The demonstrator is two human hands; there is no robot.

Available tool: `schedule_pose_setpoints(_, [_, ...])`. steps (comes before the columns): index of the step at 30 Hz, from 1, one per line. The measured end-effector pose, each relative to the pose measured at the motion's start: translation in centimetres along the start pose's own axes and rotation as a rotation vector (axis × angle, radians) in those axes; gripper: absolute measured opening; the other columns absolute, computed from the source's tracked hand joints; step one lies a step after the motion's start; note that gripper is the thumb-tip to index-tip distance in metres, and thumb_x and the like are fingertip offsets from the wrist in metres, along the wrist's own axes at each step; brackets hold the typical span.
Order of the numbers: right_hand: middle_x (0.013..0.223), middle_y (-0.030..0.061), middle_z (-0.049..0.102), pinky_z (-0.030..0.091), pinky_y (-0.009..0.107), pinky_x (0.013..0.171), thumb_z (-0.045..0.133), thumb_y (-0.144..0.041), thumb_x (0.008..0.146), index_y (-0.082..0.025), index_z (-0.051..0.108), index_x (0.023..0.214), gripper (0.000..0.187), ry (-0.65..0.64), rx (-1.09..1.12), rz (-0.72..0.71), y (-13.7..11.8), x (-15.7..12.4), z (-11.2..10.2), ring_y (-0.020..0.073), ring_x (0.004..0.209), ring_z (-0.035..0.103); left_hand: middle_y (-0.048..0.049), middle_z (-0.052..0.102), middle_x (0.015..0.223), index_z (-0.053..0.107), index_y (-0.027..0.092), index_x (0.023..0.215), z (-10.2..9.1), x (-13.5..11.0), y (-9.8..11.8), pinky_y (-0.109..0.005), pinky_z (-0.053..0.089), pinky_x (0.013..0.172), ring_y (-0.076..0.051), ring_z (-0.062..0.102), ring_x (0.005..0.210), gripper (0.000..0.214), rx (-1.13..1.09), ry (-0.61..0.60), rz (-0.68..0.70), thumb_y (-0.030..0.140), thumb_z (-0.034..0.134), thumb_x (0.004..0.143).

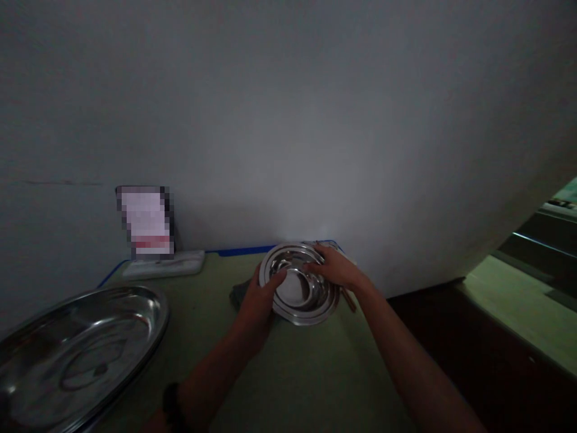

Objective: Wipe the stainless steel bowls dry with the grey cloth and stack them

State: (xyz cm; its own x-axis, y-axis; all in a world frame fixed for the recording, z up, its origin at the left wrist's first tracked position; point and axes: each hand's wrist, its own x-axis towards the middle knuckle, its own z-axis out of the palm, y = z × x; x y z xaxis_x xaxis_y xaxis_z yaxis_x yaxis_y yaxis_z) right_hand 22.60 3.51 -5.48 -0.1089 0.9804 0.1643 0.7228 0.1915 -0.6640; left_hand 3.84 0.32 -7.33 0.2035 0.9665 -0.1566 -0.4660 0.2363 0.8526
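Observation:
A small stack of shiny steel plates (297, 307) rests near the far edge of a green-topped table (306, 373), close to the wall. My left hand (258, 300) grips the stack's left rim, thumb lying over the edge into the top plate. My right hand (334, 267) lies on the stack's upper right rim with its fingers curled onto the metal. A dark folded cloth (238, 293) peeks out under the left side of the stack. A thin brown stick-like item (348, 299) lies beside the plates under my right wrist.
A large oval steel tray (76, 349) fills the near left of the table. A blurred upright card (146, 222) stands on a white base (164, 264) by the wall. Blue tape (243, 249) runs along the far edge. Right of the table lies dark floor.

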Motion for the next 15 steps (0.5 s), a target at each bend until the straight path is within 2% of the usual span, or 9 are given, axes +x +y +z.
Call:
schedule_pose_setpoints(3, [0.102,0.0092,0.074,0.051,0.036,0.083,0.066,-0.032,0.076,-0.014,0.067,0.108,0.037,-0.038,0.047,0.025,1.5,-1.7,-3.0,0.0246,0.092,0.067,-0.0105,0.067,0.125,0.057,0.022,0.127,1.2,-0.4,-1.4,-0.035,0.053,0.089,-0.025,0.065,0.111,0.046,0.04,-0.178,-0.016,0.038,0.063,0.084])
schedule_pose_setpoints(5, [0.097,0.0094,0.074,0.052,0.034,0.078,0.066,-0.038,0.075,-0.013,0.066,0.105,0.039,-0.037,0.037,0.086,3.4,-2.9,-5.6,0.0245,0.087,0.067,-0.0102,0.061,0.134,0.057,0.023,0.127,1.9,-0.5,-2.1,-0.038,0.047,0.099,-0.026,0.056,0.124,0.047,0.173,-0.277,0.075,0.042,0.06,0.085])
schedule_pose_setpoints(7, [0.092,0.0095,0.074,0.052,0.033,0.075,0.065,-0.044,0.074,-0.013,0.067,0.098,0.039,0.001,-0.05,0.158,5.9,-4.2,-8.1,0.0244,0.083,0.067,-0.012,0.056,0.139,0.056,0.021,0.127,2.4,-0.5,-2.4,-0.04,0.041,0.106,-0.027,0.049,0.13,0.049,0.373,-0.309,0.175,0.042,0.061,0.083])
schedule_pose_setpoints(9, [0.095,0.0096,0.074,0.052,0.032,0.075,0.062,-0.046,0.074,-0.015,0.066,0.097,0.039,0.031,-0.121,0.222,8.7,-5.4,-10.1,0.0243,0.085,0.067,-0.0157,0.055,0.137,0.056,0.017,0.126,2.5,-0.2,-2.6,-0.042,0.039,0.107,-0.027,0.05,0.129,0.049,0.565,-0.303,0.247,0.037,0.06,0.082])
schedule_pose_setpoints(12, [0.091,0.0102,0.074,0.052,0.032,0.074,0.063,-0.045,0.071,-0.015,0.066,0.09,0.036,0.073,-0.197,0.308,12.3,-7.2,-11.5,0.0253,0.085,0.067,-0.0161,0.056,0.131,0.058,0.015,0.118,2.2,0.4,-2.7,-0.043,0.04,0.105,-0.025,0.052,0.123,0.039,0.738,-0.339,0.345,0.031,0.054,0.082])
schedule_pose_setpoints(15, [0.085,0.011,0.074,0.052,0.032,0.071,0.061,-0.043,0.071,-0.015,0.065,0.085,0.032,0.082,-0.218,0.369,14.4,-8.6,-11.1,0.0256,0.08,0.067,-0.0135,0.059,0.122,0.06,0.018,0.107,1.9,0.9,-2.8,-0.044,0.043,0.102,-0.024,0.055,0.118,0.029,0.829,-0.379,0.388,0.03,0.051,0.082])
